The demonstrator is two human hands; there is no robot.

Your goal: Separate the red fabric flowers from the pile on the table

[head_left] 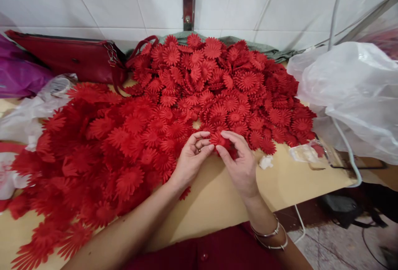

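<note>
Between my two hands is a red flower piece (219, 139) with narrow petals, held just above the table. My left hand (194, 156) pinches its left edge between thumb and fingers. On the other side, the thumb and fingers of my right hand (239, 160) grip its right part. A large heap of similar red flowers (214, 83) lies behind my hands. Another heap of red flowers (102, 158) spreads over the left side of the table, beside my left forearm.
The pale table (214, 203) ends close to my body. A red handbag (71, 54) and a purple bag (21, 71) stand back left. White plastic bags (357, 91) and a grey cable (345, 145) are at the right. A white scrap (265, 161) lies near my right hand.
</note>
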